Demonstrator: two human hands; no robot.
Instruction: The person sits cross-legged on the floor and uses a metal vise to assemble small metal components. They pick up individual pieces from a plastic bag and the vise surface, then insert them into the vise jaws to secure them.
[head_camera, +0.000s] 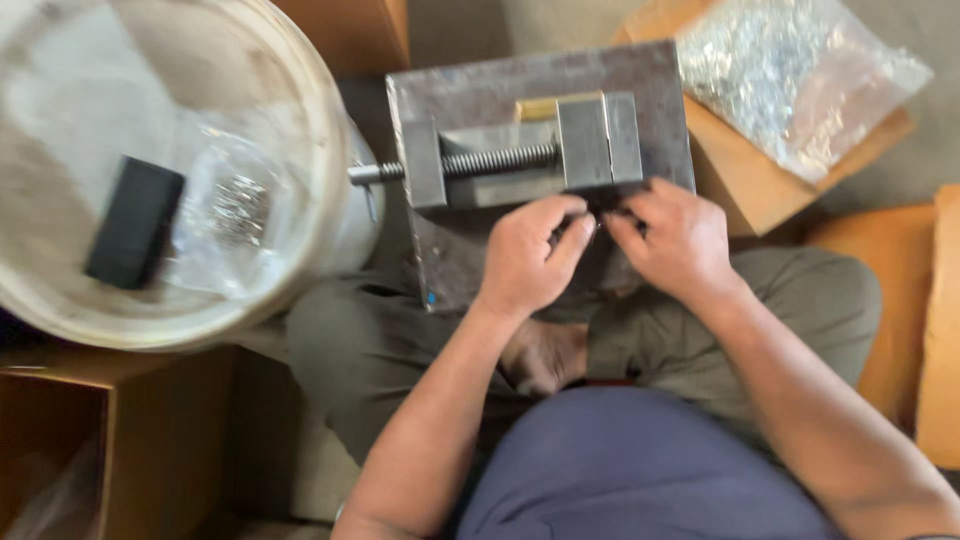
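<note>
My left hand (530, 255) and my right hand (675, 240) meet over the front edge of a dark metal plate (530, 75). Their fingertips pinch a small dark metal part (603, 216) between them; it is too small and blurred to identify. Just beyond the fingers a grey vise (530, 150) lies on the plate, with a threaded screw (495, 160) running left to a handle end. A yellowish piece (540, 107) sits behind its jaws. The plate rests over my lap.
A big white bucket (330, 190) at left holds a black block (135, 220) and a clear bag of small metal parts (235, 215). A clear bag of shiny parts (790, 75) lies on a cardboard box (760, 185) at upper right. Brown boxes stand at lower left (150, 440).
</note>
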